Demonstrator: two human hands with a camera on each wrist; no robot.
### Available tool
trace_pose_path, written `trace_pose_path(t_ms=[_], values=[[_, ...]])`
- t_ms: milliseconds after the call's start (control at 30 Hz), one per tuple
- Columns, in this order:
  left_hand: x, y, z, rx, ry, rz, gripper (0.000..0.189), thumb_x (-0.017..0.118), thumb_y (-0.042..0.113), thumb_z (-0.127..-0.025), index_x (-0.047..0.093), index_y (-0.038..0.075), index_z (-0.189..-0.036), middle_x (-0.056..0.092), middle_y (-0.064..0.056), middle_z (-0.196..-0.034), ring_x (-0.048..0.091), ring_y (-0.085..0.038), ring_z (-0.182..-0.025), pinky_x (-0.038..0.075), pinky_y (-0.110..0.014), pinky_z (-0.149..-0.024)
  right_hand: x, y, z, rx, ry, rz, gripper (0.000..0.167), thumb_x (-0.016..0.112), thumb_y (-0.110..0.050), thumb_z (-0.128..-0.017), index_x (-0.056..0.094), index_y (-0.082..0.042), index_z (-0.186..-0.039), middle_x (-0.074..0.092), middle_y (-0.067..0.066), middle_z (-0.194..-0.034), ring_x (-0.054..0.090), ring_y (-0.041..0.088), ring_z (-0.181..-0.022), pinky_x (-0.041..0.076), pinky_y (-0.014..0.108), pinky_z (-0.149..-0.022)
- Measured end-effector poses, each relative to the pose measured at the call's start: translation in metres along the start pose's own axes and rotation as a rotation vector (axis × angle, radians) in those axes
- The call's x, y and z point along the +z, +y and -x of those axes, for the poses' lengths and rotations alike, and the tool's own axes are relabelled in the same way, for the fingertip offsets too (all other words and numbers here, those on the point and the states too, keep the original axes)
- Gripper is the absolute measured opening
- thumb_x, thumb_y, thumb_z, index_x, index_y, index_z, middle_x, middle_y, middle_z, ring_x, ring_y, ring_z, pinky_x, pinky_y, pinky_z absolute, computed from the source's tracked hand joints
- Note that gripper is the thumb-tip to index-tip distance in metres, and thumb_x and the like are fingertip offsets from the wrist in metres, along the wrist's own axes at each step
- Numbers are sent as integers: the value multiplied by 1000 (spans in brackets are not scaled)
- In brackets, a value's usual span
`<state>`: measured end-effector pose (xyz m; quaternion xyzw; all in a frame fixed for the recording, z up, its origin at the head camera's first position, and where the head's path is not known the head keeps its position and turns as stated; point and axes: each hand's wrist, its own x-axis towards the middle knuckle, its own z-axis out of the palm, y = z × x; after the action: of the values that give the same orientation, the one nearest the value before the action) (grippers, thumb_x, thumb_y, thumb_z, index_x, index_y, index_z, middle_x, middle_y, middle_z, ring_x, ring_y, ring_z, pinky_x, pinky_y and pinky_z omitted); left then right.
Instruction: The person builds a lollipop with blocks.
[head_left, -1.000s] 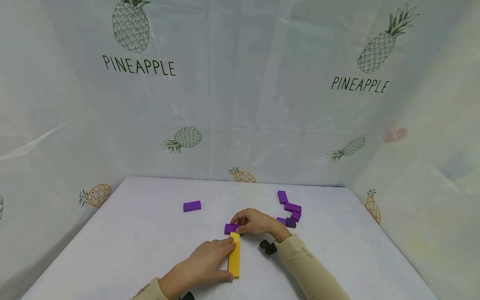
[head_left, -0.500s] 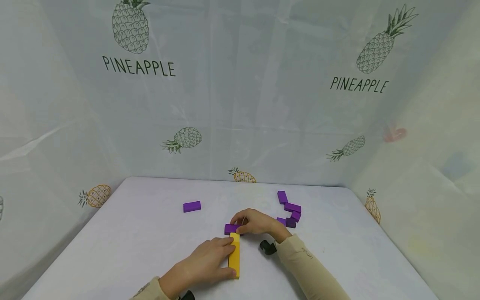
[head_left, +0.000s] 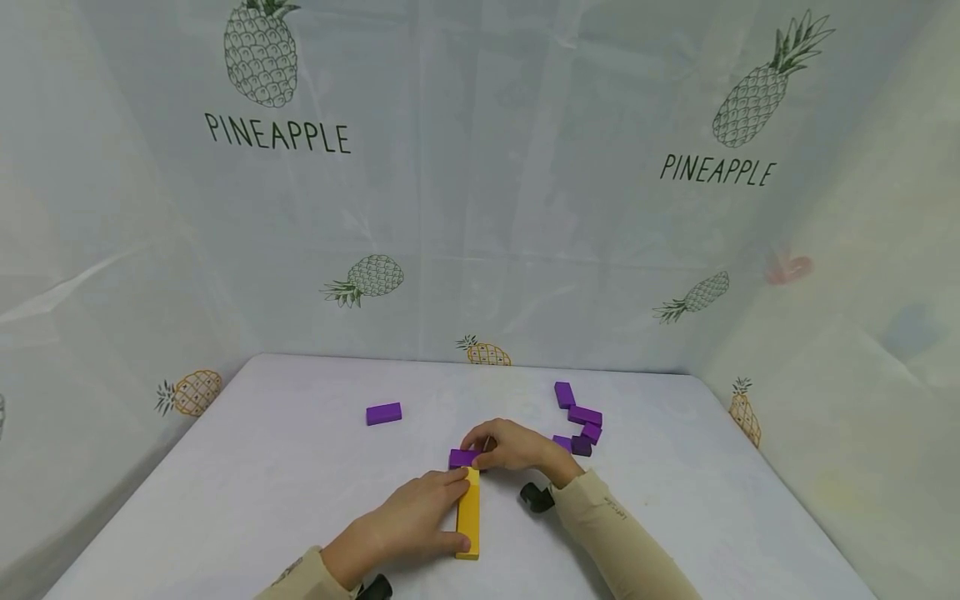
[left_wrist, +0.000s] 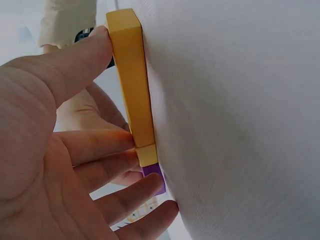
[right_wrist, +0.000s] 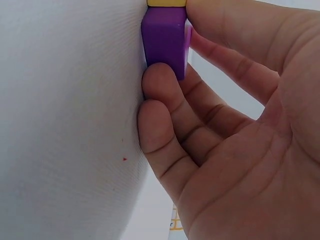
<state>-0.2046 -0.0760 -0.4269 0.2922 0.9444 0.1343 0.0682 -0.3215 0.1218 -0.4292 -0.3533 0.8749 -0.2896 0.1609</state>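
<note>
A long yellow block (head_left: 468, 521) lies lengthwise on the white table, with a short yellow block (left_wrist: 146, 155) at its far end. Crosswise beyond them sits a purple block (head_left: 462, 459), touching the short yellow one. My left hand (head_left: 412, 518) rests along the yellow blocks' left side; thumb and fingertips touch them, fingers mostly straight. My right hand (head_left: 513, 444) pinches the purple block's right end, thumb on the near side and fingers curled behind, as the right wrist view (right_wrist: 240, 115) shows less of its far face.
Another purple block (head_left: 384, 414) lies alone at the back left. Several purple blocks (head_left: 585, 415) form a loose cluster at the back right, partly behind my right wrist. A pineapple-print sheet (head_left: 480, 208) hangs behind the table (head_left: 247, 483).
My left hand's fingers have shifted slightly along the yellow blocks toward the far end. My right hand and the purple blocks stay in place.
</note>
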Motion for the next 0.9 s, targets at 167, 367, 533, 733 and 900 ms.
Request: trace_pose_path(t_ms=[167, 367, 533, 733, 900], values=[[0, -2, -1, 4, 3, 19, 77, 69, 60, -77, 53, 12, -135, 41, -7, -148, 43, -25, -130, 41, -46, -102, 0, 0, 2, 7, -4, -14, 20, 69, -19, -88, 69, -22, -108, 61, -8, -87, 54, 11, -81, 49, 24, -71], [0, -4, -3, 7, -2, 39, 78, 70, 61, -74, 54, 14, -134, 42, -6, -147, 44, -25, -130, 40, -47, -102, 0, 0, 3, 11, -10, -15, 21, 69, -20, -88, 69, -24, -108, 62, -8, -86, 54, 10, -79, 49, 24, -71], [0, -4, -5, 2, -7, 50, 79, 71, 62, -73, 54, 15, -133, 43, -4, -146, 45, -24, -128, 41, -47, -100, 0, 0, 4, 13, -9, -14, 20, 69, -20, -87, 70, -25, -107, 63, -8, -86, 55, 10, -79, 49, 24, -70], [2, -5, -6, 8, -7, 46, 79, 70, 65, -72, 55, 16, -132, 43, -3, -147, 47, -25, -127, 42, -48, -100, 0, -2, 6, 8, -6, -7, 20, 70, -19, -87, 70, -24, -107, 62, -8, -86, 54, 11, -80, 49, 24, -70], [4, -6, -7, 11, -3, 47, 79, 70, 65, -72, 55, 16, -131, 42, -3, -147, 46, -25, -127, 42, -50, -99, -1, -3, 7, 21, -6, -1, 20, 69, -20, -87, 69, -25, -107, 62, -9, -87, 55, 10, -80, 49, 24, -71]])
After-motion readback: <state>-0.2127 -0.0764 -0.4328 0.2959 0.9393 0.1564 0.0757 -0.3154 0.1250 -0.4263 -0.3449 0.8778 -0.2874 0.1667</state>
